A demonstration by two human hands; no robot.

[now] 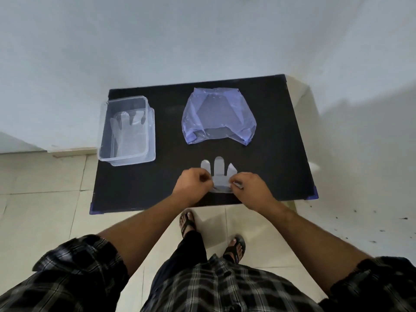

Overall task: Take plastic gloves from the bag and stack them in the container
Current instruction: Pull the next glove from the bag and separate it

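- Black table: rectangular, set against a pale wall, tiled floor below.
- Clear container: at the left edge of the table, toward the far left corner, open at the top.
- Stacked gloves: lying flat inside the container, glove fingers pointing to the far edge.
- Blue bag: translucent, crumpled, lying at the far edge of the table right of centre, well apart from the container.
- Loose glove: transparent, flat on the table near the near edge, directly nearer than the bag; three glove fingers visible, pointing to the far edge, cuff end toward the person.
- Left hand: fingers curled together, thumb and fingertips pinching the left side of the loose glove near the cuff.
- Right hand: fingers curled together, pinching the right side of the same glove near the cuff.
- Both forearms bare, checked sleeves rolled up; sandalled feet visible on the floor below the near edge.
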